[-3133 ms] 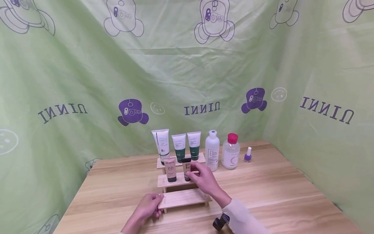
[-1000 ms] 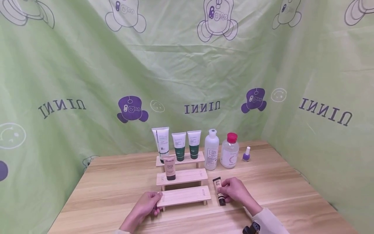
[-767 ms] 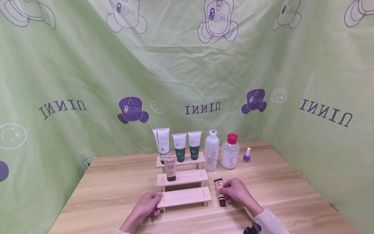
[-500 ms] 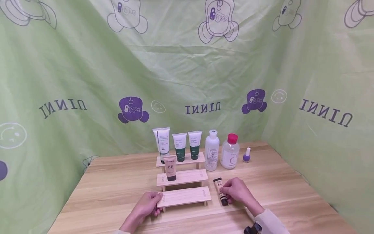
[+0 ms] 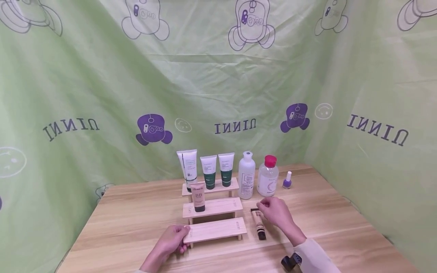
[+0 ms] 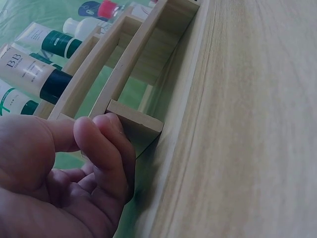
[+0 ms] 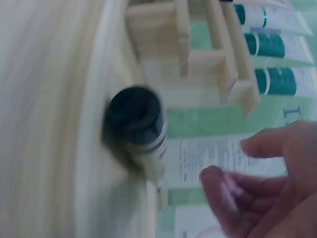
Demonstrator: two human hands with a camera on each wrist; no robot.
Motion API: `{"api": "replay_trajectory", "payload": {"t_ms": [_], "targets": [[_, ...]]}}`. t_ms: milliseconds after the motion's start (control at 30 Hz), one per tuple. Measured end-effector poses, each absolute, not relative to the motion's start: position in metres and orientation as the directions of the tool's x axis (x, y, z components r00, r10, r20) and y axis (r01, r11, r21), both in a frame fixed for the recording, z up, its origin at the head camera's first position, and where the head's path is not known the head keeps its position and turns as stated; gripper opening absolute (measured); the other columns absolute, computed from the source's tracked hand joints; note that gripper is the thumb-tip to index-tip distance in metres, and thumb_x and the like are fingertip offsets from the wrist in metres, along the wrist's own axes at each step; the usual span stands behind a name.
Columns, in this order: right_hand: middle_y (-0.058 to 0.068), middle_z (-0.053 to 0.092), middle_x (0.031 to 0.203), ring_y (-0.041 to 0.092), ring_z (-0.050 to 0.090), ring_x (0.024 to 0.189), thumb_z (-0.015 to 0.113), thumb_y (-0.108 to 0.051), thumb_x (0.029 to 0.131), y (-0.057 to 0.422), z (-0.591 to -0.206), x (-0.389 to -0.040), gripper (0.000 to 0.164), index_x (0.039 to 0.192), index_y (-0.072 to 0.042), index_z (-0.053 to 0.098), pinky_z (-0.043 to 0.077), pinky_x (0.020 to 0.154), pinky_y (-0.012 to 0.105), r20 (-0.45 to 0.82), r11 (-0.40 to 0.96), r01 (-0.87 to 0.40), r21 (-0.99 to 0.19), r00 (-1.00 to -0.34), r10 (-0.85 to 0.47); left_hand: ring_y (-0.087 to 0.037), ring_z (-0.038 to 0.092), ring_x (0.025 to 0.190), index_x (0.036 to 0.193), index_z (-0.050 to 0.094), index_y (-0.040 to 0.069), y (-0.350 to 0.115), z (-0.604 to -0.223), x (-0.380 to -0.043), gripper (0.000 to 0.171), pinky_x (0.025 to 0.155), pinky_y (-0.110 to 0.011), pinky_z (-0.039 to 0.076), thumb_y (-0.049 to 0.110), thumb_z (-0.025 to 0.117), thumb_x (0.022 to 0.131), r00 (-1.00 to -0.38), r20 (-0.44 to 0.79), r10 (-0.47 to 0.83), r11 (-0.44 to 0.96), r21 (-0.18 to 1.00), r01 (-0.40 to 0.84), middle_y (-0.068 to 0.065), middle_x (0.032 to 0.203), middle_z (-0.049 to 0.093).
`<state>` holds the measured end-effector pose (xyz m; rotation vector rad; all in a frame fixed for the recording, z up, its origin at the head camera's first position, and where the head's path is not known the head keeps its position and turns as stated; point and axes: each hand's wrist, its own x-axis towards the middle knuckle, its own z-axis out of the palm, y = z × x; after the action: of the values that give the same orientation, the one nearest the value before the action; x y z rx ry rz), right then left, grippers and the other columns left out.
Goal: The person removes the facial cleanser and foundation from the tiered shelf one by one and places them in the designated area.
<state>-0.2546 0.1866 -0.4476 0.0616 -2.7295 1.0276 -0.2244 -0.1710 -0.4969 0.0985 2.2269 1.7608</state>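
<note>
My left hand (image 5: 173, 239) pinches the left end of the lowest tier of a wooden stepped stand (image 5: 218, 229), thumb on top and fingers curled beneath. A small beige tube with black cap (image 5: 258, 224) lies on the table just right of the stand. Above its far end hovers my right hand (image 5: 277, 215), thumb and forefinger apart with nothing between them, as the right wrist view shows. On the middle tier stands a pink BB cream tube (image 5: 198, 198). Along the top tier stand a large white tube (image 5: 188, 167) and two white-and-green tubes (image 5: 209, 171).
Right of the stand are a white bottle (image 5: 247, 176), a clear bottle with red cap (image 5: 268, 178) and a purple nail polish bottle (image 5: 287, 181). Green printed cloth (image 5: 205, 76) hangs behind and beside the wooden table (image 5: 136, 212).
My right hand took the small beige tube off the middle tier and laid it on the table at right. Now it has let go and lifted slightly away. The left hand stays put.
</note>
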Motion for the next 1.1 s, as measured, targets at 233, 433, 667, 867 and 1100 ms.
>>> {"api": "replay_trajectory", "payload": {"t_ms": [233,433,667,867,1100], "targets": [[0.002,0.069,0.083,0.012,0.062,0.074,0.071,-0.009,0.086,0.148,-0.436,-0.263,0.014,0.098,-0.002,0.072,0.054,0.067,0.026,0.415,0.591,-0.349,-0.727,-0.91,-0.028,-0.005,0.051,0.047,0.1,0.063,-0.009,-0.171,-0.496,-0.226,0.04,0.044,-0.017,0.045,0.028,0.049,0.102,-0.955,-0.174,0.24,0.242,0.963,-0.115,-0.003,0.064,0.06],[0.01,0.069,0.101,0.021,0.066,0.091,0.072,-0.014,0.089,0.107,-0.43,-0.266,0.028,0.112,-0.001,0.066,0.056,0.079,0.026,0.485,0.386,-0.514,-0.766,-0.856,-0.179,-0.005,0.052,0.047,0.103,0.063,-0.009,-0.17,-0.497,-0.224,0.039,0.044,-0.017,0.045,0.027,0.049,0.102,-0.952,-0.182,0.248,0.235,0.964,-0.123,-0.003,0.065,0.06],[0.02,0.063,0.118,0.039,0.062,0.108,0.074,-0.02,0.088,0.062,-0.429,-0.267,0.046,0.125,0.003,0.058,0.055,0.09,0.042,0.457,0.214,-0.534,-0.818,-0.829,-0.322,-0.004,0.051,0.047,0.098,0.063,-0.008,-0.169,-0.501,-0.223,0.037,0.044,-0.016,0.044,0.026,0.049,0.102,-0.951,-0.17,0.259,0.217,0.969,-0.114,-0.002,0.063,0.059],[0.016,0.065,0.114,0.035,0.062,0.108,0.076,-0.016,0.086,0.043,-0.429,-0.267,0.043,0.122,0.0,0.06,0.055,0.09,0.045,0.459,0.173,-0.525,-0.833,-0.831,-0.314,-0.005,0.051,0.047,0.096,0.064,-0.006,-0.169,-0.503,-0.224,0.037,0.044,-0.016,0.044,0.027,0.049,0.102,-0.946,-0.182,0.269,0.214,0.969,-0.126,-0.002,0.064,0.06],[0.015,0.067,0.105,0.031,0.066,0.1,0.072,-0.01,0.087,0.035,-0.427,-0.27,0.029,0.112,0.001,0.062,0.057,0.084,0.033,0.487,0.175,-0.551,-0.816,-0.818,-0.306,-0.005,0.051,0.047,0.095,0.063,-0.007,-0.17,-0.501,-0.225,0.038,0.044,-0.016,0.044,0.027,0.049,0.102,-0.949,-0.172,0.266,0.211,0.97,-0.117,-0.002,0.063,0.058]]}}
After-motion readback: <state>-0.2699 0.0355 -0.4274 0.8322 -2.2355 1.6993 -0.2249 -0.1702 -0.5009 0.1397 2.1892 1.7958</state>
